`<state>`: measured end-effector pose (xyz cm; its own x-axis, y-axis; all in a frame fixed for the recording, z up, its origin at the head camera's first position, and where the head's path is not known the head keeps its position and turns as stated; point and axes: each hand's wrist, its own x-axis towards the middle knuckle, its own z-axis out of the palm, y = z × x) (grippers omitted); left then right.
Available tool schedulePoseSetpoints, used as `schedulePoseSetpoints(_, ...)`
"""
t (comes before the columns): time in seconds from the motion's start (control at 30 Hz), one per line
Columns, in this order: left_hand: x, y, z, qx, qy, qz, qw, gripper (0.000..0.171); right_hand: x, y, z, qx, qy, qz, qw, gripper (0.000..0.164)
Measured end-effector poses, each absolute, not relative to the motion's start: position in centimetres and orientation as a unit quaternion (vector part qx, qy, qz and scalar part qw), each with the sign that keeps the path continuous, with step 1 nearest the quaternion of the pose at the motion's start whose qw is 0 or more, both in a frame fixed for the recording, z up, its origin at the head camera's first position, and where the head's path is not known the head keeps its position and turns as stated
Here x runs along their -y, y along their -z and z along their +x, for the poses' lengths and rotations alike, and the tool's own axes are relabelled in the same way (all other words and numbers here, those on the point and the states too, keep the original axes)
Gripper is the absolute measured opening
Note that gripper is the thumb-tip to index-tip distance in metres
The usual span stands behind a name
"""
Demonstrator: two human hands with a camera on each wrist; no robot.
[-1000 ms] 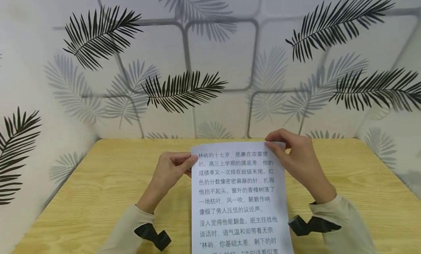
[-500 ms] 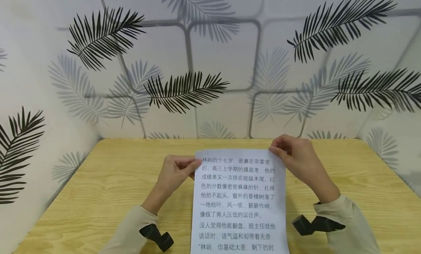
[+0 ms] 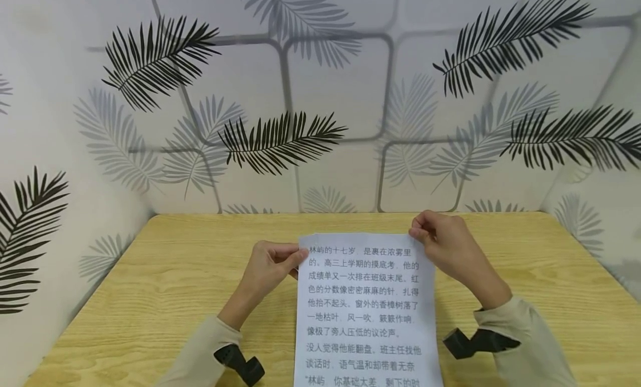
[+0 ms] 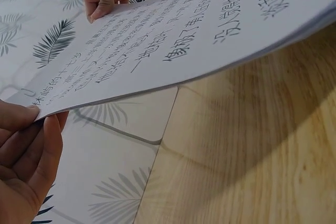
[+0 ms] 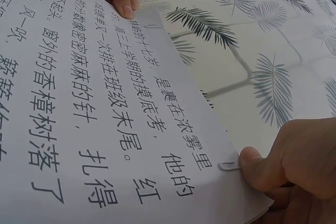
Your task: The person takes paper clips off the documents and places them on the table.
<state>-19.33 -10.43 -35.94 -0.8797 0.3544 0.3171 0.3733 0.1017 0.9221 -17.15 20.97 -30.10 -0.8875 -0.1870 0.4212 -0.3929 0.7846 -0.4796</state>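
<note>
A thin stack of printed paper (image 3: 368, 314), covered in large Chinese text, is held up between both hands. My left hand (image 3: 270, 267) pinches its upper left edge, thumb on the front and fingers behind. At the upper right corner my right hand (image 3: 450, 248) grips the paper between thumb and curled fingers. In the right wrist view, a small paper clip (image 5: 229, 167) sits at the top edge, right beside the right thumb. A second paper clip (image 5: 153, 26) is on the other top corner, near the left hand. The lower part of the paper runs out of the head view.
A light wood-grain table (image 3: 165, 298) lies beneath the paper. Behind it stands a wall (image 3: 340, 170) with a printed leaf pattern. Black wrist devices (image 3: 240, 363) are strapped over the beige sleeves (image 3: 531, 342).
The paper has come down slightly in the head view, and both hands moved down with it. The right thumb now covers less of the paper's front at the corner.
</note>
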Motion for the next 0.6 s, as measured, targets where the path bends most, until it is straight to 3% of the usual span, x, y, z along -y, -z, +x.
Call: schedulePoseSetpoints(0.6,10.22,35.93,-19.22,0.751,0.610,-0.251,0.001,0.019,-20.64,30.16,-17.14,0.919,-0.330,0.118,0.180,0.008)
